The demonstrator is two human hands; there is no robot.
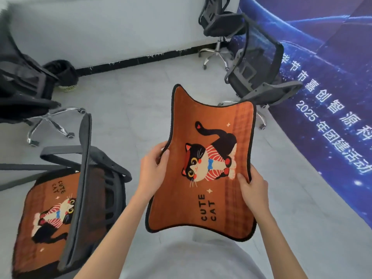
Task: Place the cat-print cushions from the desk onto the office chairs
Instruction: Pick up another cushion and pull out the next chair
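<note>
Head view, looking down past the person's grey shirt to a pale tiled floor. An orange cat-print cushion, edged in black and lettered "CUTE CAT", is held in the air in front of the body, print facing up and toward the camera. The left hand grasps its left edge, thumb curled onto the printed face and the other fingers hidden behind; the right hand grasps its lower right edge in the same way, thumb on top. A second cushion of the same pattern lies flat on the seat of the near office chair at lower left, partly hidden by that chair's mesh backrest. A second office chair stands beyond the held cushion at upper right, its seat bare; a third office chair stands farther back against the white wall, and a fourth chair occupies the left edge. A black waste bin sits at the foot of the wall. A blue banner with white characters and "2025" covers the right side.
</note>
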